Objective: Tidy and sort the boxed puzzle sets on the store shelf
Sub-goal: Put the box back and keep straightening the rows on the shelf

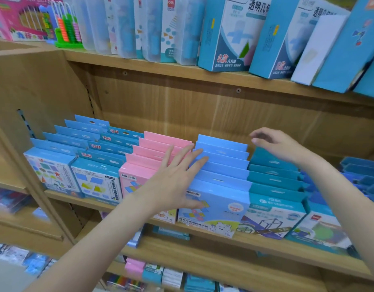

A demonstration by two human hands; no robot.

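Left hand (173, 182) nearest, fingers straight and spread, flat across pink boxes (158, 152) and blue boxes (222, 163). Right hand (281, 144) hovers above teal boxes (274, 175), fingers loosely curled, holding nothing. Boxes likely light, stiff card, smooth; grip top edges under fingertips. Wooden shelf (203, 234) below palm, rows tight, free space behind fingers.

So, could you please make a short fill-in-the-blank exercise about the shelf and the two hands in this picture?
1. The left hand lies flat across the pink boxes and the light ____ boxes beside them.
2. The right hand hovers above the row of ____ boxes.
3. Neither hand ____ a box.
4. The abacus stands on the ____ shelf.

Missing words: blue; teal; grips; upper
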